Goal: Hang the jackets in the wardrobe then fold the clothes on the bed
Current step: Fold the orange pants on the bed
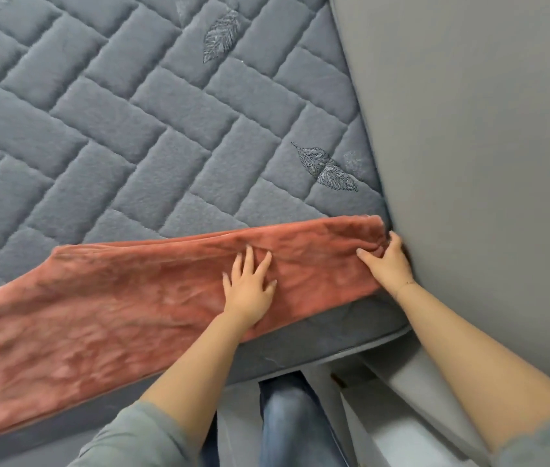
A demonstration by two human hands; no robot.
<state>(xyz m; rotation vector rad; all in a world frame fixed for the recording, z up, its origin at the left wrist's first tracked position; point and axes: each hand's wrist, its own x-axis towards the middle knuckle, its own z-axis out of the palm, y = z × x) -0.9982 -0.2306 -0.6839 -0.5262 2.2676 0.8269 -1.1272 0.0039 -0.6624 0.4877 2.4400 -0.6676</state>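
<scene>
At the lower centre, the left hand (250, 284) presses flat, fingers spread, on the pink garment (125, 308) along the bed (132, 129) edge. At right, the right hand (386, 261) pinches its end. Folding is underway; next, probably doubling that end over.

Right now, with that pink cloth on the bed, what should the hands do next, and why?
Probably the right hand, gripping the pink cloth's end by the grey panel, should carry it leftward over the flat left hand, since the cloth lies stretched long, unfolded.
</scene>
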